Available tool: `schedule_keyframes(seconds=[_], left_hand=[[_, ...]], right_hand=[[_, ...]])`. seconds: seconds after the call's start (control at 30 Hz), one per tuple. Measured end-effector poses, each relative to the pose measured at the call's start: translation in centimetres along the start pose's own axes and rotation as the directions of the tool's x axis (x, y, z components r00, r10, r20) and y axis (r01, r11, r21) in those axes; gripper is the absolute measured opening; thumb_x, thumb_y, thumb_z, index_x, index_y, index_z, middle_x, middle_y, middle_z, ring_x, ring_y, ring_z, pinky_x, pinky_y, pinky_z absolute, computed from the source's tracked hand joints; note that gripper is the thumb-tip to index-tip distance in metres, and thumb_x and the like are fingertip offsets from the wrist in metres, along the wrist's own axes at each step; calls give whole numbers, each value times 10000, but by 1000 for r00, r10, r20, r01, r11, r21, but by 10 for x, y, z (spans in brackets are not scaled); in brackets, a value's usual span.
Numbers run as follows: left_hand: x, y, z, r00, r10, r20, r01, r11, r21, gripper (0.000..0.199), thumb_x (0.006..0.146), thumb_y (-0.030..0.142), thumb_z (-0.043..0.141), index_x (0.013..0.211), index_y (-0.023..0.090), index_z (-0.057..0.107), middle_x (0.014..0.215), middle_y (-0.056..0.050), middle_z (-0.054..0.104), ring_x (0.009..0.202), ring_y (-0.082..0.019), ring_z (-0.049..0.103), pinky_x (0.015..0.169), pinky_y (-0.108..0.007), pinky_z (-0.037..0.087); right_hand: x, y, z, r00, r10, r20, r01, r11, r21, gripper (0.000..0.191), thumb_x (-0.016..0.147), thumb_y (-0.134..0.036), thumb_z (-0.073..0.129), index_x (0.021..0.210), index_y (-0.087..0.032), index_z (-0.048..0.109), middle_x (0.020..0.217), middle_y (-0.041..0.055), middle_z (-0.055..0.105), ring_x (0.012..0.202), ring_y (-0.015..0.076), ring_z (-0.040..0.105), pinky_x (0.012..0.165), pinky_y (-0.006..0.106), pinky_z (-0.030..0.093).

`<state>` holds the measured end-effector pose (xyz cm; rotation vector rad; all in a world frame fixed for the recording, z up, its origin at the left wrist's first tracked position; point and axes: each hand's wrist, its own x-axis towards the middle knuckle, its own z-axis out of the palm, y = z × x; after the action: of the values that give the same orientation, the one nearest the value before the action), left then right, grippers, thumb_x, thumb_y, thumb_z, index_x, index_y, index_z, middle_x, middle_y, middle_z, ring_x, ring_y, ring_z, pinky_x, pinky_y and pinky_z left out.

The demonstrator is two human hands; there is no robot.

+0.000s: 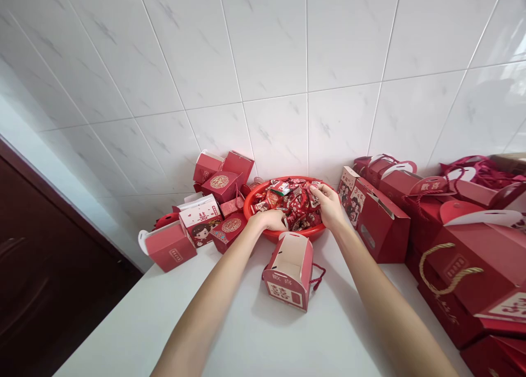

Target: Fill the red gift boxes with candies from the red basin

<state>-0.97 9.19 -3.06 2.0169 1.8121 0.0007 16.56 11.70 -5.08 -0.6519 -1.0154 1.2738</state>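
Observation:
A red plastic basin (247, 210) full of wrapped candies (298, 204) stands against the wall. My left hand (271, 219) reaches over the basin's near left rim, its fingers curled in among the candies; what they hold is hidden. At the basin's right side my right hand (329, 203) is closed, pinching a red candy wrapper (314, 195) between thumb and fingers. In front of the basin, between my forearms, sits a red gift box (287, 281) with its top open and a dark red cord handle at its right side. Its inside looks pale and bare.
Several red gift boxes (170, 248) are piled left of the basin, one with a cartoon face (201, 229). More red boxes (384, 221) crowd the right side, one with a gold rope handle (444, 273). White tiles (275, 130) back the white table (255, 338); a dark brown door (49, 245) is at left.

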Motion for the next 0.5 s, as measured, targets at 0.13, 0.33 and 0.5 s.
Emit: schedule_keyframes(seconds=[0.13, 0.33, 0.5], left_hand=[[0, 1, 2, 999, 27, -34, -30, 996, -82, 119, 518, 158, 667, 635, 179, 663, 687, -49, 719, 656, -218, 650, 545, -261, 426], [-4, -5, 6, 994, 91, -67, -108, 941, -320, 60, 624, 184, 636, 674, 167, 664, 712, -13, 712, 700, -174, 669, 604, -224, 512], [-3, -11, 7, 971, -91, -221, -131, 571, -810, 178, 807, 299, 610, 806, 150, 707, 838, -79, 754, 745, -183, 716, 645, -260, 608]], right_hand=[[0, 0, -1, 1000, -11, 15, 11, 1000, -27, 467, 531, -567, 831, 670, -222, 549, 663, -26, 583, 615, 135, 495, 527, 259, 380], [-1, -1, 0, 1000, -3, 23, 2, 1000, 14, 489, 498, -560, 866, 646, -217, 551, 623, -42, 563, 579, 115, 468, 524, 252, 381], [-1, -2, 0, 1000, 7, 24, -7, 999, 33, 481, 492, -546, 877, 637, -214, 562, 632, -39, 575, 598, 117, 479, 560, 255, 396]])
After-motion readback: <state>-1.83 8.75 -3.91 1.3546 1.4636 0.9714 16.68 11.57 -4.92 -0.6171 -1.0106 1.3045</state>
